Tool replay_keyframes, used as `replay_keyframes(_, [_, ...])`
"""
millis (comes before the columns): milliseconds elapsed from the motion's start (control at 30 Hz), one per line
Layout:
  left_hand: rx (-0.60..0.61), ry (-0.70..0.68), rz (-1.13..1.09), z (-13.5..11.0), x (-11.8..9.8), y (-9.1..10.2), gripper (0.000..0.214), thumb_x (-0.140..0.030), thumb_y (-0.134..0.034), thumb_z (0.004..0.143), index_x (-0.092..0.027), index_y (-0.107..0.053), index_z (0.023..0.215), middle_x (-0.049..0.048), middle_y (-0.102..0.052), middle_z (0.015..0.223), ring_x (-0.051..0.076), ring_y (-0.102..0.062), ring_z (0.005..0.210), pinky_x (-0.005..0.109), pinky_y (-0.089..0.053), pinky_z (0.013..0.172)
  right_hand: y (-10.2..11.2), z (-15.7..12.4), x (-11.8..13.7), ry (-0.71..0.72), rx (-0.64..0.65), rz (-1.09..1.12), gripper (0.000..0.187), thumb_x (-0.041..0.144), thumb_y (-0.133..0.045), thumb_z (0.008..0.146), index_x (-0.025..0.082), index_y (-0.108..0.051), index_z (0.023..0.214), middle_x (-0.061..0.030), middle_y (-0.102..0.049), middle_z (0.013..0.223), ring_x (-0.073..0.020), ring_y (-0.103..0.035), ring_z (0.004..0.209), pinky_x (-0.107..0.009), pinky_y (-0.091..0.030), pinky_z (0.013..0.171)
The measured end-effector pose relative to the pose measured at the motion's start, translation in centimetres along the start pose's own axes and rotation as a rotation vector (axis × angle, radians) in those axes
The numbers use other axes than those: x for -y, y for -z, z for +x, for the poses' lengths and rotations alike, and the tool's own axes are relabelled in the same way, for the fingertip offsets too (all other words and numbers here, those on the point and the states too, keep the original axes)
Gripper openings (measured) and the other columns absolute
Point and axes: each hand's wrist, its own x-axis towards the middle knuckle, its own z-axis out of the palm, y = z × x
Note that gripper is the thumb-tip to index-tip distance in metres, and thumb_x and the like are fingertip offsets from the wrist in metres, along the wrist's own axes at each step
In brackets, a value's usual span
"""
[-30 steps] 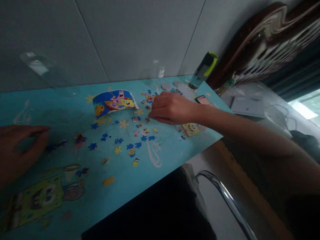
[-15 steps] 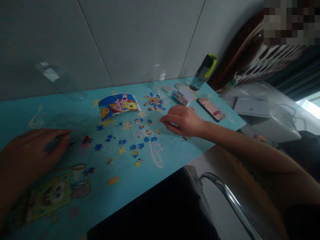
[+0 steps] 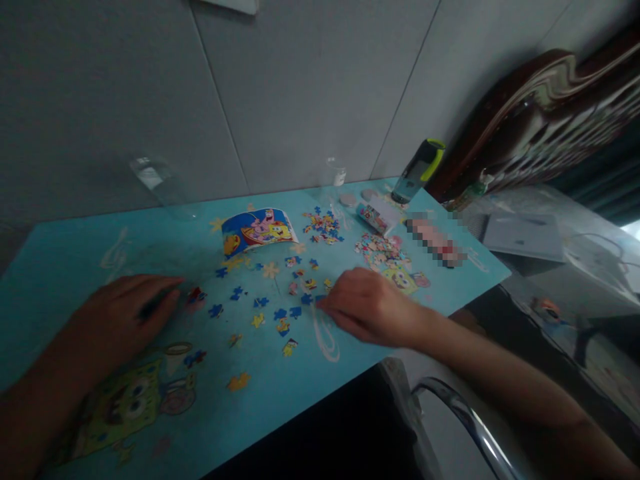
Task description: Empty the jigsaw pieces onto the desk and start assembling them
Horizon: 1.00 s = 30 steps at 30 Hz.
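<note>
My right hand (image 3: 367,308) rests low over the table with its fingers closed together. Its fingertips are on a blue jigsaw piece (image 3: 321,301), partly covered by them. Close by lie other blue pieces (image 3: 295,311) and a yellow piece (image 3: 290,347). On the left, my left hand (image 3: 127,310) hovers at the tabletop, thumb and fingers apart, and nothing shows between them. Beside its fingertips is a red-and-blue piece (image 3: 197,295). A curved picture sheet (image 3: 260,230) with cartoon figures stands behind the scattered pieces.
Piles of jigsaw pieces lie at the back (image 3: 324,225) and right (image 3: 383,250). A clear bottle (image 3: 163,187) leans by the wall. Toward the back right are a printed tube (image 3: 373,217), a dark drinking bottle (image 3: 417,170) and a phone (image 3: 435,241). A metal chair arm (image 3: 463,413) curves in front.
My right hand has come down and toward me, onto a blue piece at the end of the row. The view has shifted, and my left hand stays near the left pieces.
</note>
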Motion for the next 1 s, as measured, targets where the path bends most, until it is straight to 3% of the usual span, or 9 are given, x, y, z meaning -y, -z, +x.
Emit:
replay_keyframes(100, [-0.016,-0.072,0.084,0.3,-1.5,0.3,0.034,-0.046,-0.045,0.100,-0.025,-0.064,0.118,0.0032,-0.068,0.118,0.024,-0.061,0.108,0.044,-0.046,0.103,-2.9,1.0,2.5,0.069,0.066,-0.023,0.017,0.018,-0.049,0.102,0.016,-0.066,0.104,-0.0062,-0.067,0.084,-0.0196,-0.059,0.083,-0.035,-0.042,0.079])
replay_keyframes(200, [-0.015,-0.084,0.088,0.6,-2.7,0.7,0.033,-0.041,-0.044,0.102,-0.022,-0.066,0.117,0.0064,-0.069,0.116,0.024,-0.062,0.106,0.041,-0.049,0.098,-4.5,3.1,3.3,0.146,0.098,-0.022,0.012,0.017,-0.054,0.100,0.017,-0.066,0.097,-0.0046,-0.066,0.083,-0.0193,-0.057,0.081,-0.034,-0.040,0.077])
replay_keyframes(400, [-0.008,-0.102,0.109,0.7,-4.0,1.3,0.028,-0.033,-0.046,0.102,-0.020,-0.066,0.117,0.0074,-0.069,0.115,0.024,-0.063,0.106,0.041,-0.050,0.094,-6.9,7.2,0.1,0.320,-0.043,-0.075,0.014,0.018,-0.053,0.101,0.016,-0.067,0.100,-0.0037,-0.064,0.076,-0.0195,-0.057,0.076,-0.035,-0.038,0.069])
replay_keyframes(500, [-0.026,-0.119,0.192,0.6,-3.3,1.8,0.024,-0.029,-0.049,0.101,-0.020,-0.067,0.115,0.0080,-0.070,0.113,0.025,-0.063,0.102,0.043,-0.050,0.090,-7.5,7.1,-2.3,0.303,-0.104,0.003,0.017,0.017,-0.053,0.101,0.014,-0.068,0.108,-0.0038,-0.065,0.075,-0.0187,-0.057,0.073,-0.034,-0.041,0.070])
replay_keyframes(633, [-0.072,-0.064,0.300,0.4,-1.5,2.9,0.021,-0.025,-0.052,0.099,-0.020,-0.069,0.111,0.0081,-0.070,0.111,0.027,-0.063,0.102,0.044,-0.049,0.089,-7.0,5.8,-4.0,0.153,-0.120,0.201,0.019,0.019,-0.057,0.099,0.016,-0.066,0.116,-0.0059,-0.067,0.084,-0.0189,-0.059,0.079,-0.035,-0.046,0.076])
replay_keyframes(767, [-0.069,-0.018,0.331,0.2,-0.5,3.4,0.020,-0.024,-0.054,0.099,-0.020,-0.068,0.111,0.0081,-0.070,0.111,0.027,-0.063,0.103,0.043,-0.049,0.089,-7.1,5.0,-3.5,0.140,-0.062,0.225,0.019,0.018,-0.059,0.098,0.018,-0.067,0.115,-0.0057,-0.067,0.084,-0.0200,-0.060,0.079,-0.037,-0.047,0.077])
replay_keyframes(1000, [-0.022,0.007,0.267,0.4,-1.6,3.0,0.022,-0.028,-0.053,0.101,-0.018,-0.067,0.115,0.0075,-0.069,0.104,0.023,-0.063,0.098,0.041,-0.050,0.089,-8.0,4.8,-1.2,0.203,0.031,0.244,0.017,0.018,-0.054,0.100,0.018,-0.068,0.111,-0.0038,-0.069,0.083,-0.0186,-0.063,0.078,-0.042,-0.048,0.093])
